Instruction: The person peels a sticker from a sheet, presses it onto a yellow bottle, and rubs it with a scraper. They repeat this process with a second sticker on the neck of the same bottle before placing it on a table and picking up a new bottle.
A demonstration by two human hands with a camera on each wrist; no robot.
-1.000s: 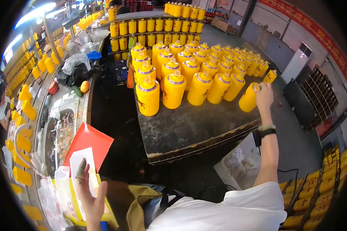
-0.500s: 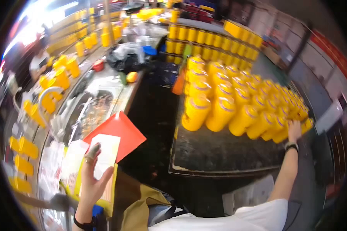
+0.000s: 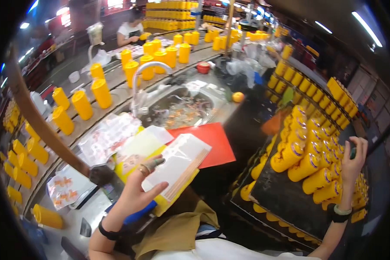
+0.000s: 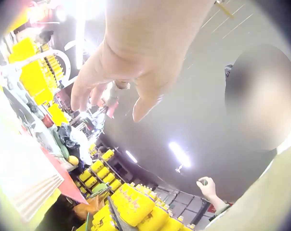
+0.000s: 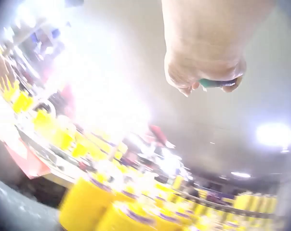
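hands [image 3: 143, 184] apart, sink contents [image 3: 185, 112] only in head view

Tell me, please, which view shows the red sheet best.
The head view: most of the red sheet shows there, partly covered by white paper. The left wrist view shows only a narrow wedge at lower left; the right wrist view, a pale, blurred piece at lower left.

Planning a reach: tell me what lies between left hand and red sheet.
In the head view, the white stack lies between left hand and red sheet.
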